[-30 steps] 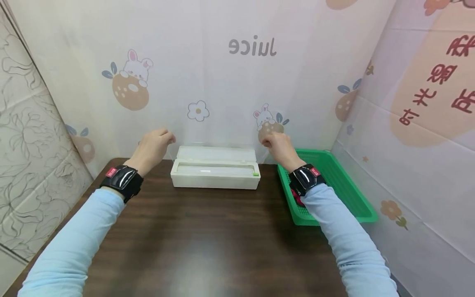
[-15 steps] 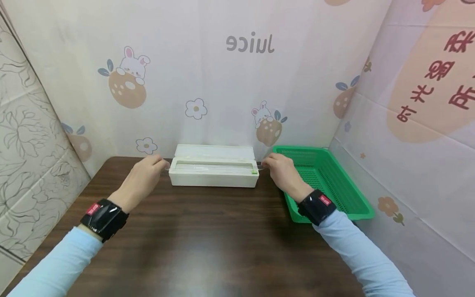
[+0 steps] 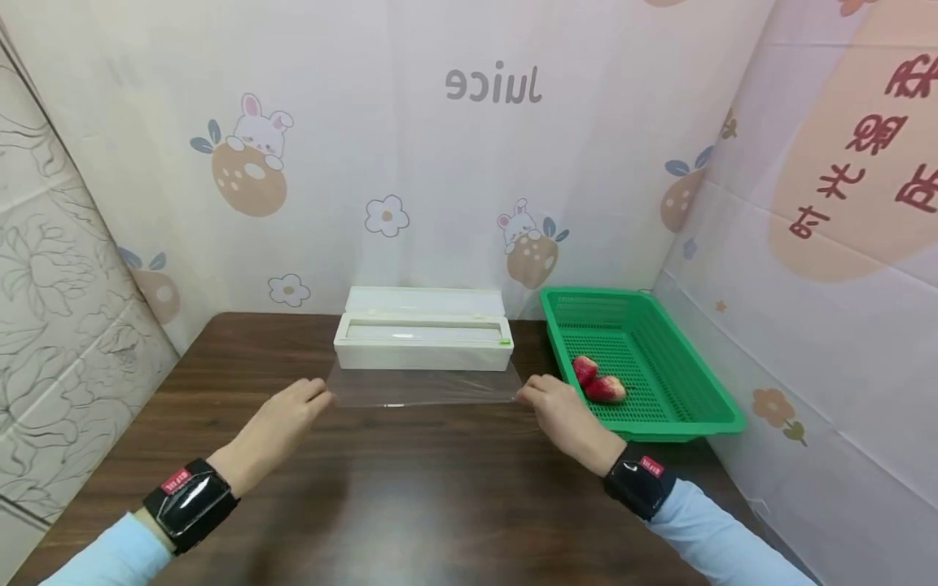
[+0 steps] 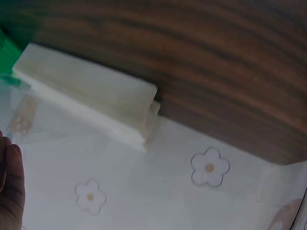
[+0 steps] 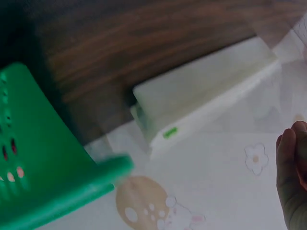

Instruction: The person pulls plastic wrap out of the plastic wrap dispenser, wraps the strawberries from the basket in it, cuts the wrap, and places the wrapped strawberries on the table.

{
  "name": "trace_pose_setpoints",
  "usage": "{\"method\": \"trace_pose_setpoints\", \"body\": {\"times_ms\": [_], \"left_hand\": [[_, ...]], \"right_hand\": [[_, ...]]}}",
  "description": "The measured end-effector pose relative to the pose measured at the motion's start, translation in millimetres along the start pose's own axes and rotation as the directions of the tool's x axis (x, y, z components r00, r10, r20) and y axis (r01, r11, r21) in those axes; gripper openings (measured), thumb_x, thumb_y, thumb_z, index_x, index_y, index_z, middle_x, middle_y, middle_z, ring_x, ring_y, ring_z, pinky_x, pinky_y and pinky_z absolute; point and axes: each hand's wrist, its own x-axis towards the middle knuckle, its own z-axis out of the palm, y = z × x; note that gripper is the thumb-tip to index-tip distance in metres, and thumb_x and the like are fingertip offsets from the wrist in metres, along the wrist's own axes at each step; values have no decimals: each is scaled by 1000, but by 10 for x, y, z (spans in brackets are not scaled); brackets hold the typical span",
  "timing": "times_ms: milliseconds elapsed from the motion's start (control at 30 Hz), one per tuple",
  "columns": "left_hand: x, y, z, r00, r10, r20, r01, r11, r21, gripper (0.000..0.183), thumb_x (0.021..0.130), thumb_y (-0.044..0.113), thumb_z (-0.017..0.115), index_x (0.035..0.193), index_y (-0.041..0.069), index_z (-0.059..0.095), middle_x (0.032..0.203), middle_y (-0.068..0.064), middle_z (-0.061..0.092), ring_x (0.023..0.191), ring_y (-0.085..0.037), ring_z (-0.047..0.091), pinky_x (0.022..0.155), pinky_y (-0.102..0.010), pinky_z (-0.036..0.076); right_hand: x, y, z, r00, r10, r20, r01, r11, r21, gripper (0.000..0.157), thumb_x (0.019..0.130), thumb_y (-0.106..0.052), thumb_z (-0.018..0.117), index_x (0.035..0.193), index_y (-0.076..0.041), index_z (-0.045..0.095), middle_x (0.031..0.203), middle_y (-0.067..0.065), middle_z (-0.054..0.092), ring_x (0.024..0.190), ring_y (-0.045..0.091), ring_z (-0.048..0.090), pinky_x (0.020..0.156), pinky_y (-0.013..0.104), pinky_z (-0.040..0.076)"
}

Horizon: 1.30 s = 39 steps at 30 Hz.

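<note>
Head view: a strip of clear plastic film point(image 3: 425, 387) stretches out in front of a long white box point(image 3: 423, 356), its near edge drawn between two hands. The left hand point(image 3: 278, 427) pinches one corner of the film, fingertips closed together; the right hand point(image 3: 567, 419) pinches the opposite corner the same way. Whether the film touches the dark wooden table point(image 3: 410, 488) cannot be told.

The box's lid point(image 3: 425, 301) is tipped up at the back, and a small green tab point(image 3: 505, 342) sits at the right end of its front rim. Just right of the right hand stands a green basket point(image 3: 687, 366) with two red-and-cream fruits point(image 3: 605, 389) lying side by side near its left wall.

Each wrist wears a black strap point(image 3: 192, 506) bearing a red label point(image 3: 176, 481) with pale lettering too small to read. On the back wall sheet point(image 3: 454, 163), grey lettering point(image 3: 493, 83) spells "Juice" in mirror image, above printed rabbits and flowers. Dark red characters point(image 3: 877, 134) on the right-hand sheet point(image 3: 843, 342) run off the edge; I cannot read them safely.
</note>
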Motion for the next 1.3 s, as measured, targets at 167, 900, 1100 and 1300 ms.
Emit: {"method": "trace_pose_setpoints", "body": {"times_ms": [167,900,1100,1300], "left_hand": [[-204,52,246,997,67,40,-69,997,47,35,60,-11,74,92,0,65,91,-9,60,84,-22,60,76,-34,52],[-450,7,877,988,141,65,-146,987,68,23,65,-4,72,80,7,58,81,-2,54,70,-16,50,56,-29,47],[-457,5,922,982,160,103,-170,981,92,19,67,2,72,80,8,59,80,-2,53,66,-16,48,55,-29,45],[-485,-8,941,983,168,72,-175,978,113,20,64,5,72,75,11,57,76,1,51,64,-15,47,52,-28,43]], "right_hand": [[-196,-37,210,995,-55,85,57,998,-28,28,65,10,73,86,-7,68,79,1,59,74,12,55,63,23,50],[-496,-104,816,950,-133,282,182,971,-157,14,78,-2,66,87,-11,69,81,0,56,73,13,51,58,25,48],[-502,-131,851,944,-122,306,175,973,-149,14,77,0,67,88,-9,69,85,3,58,72,14,52,57,25,48],[-519,-133,916,921,-111,372,189,965,-180,17,78,-3,67,94,-10,69,93,6,61,77,16,55,62,26,51]]}}
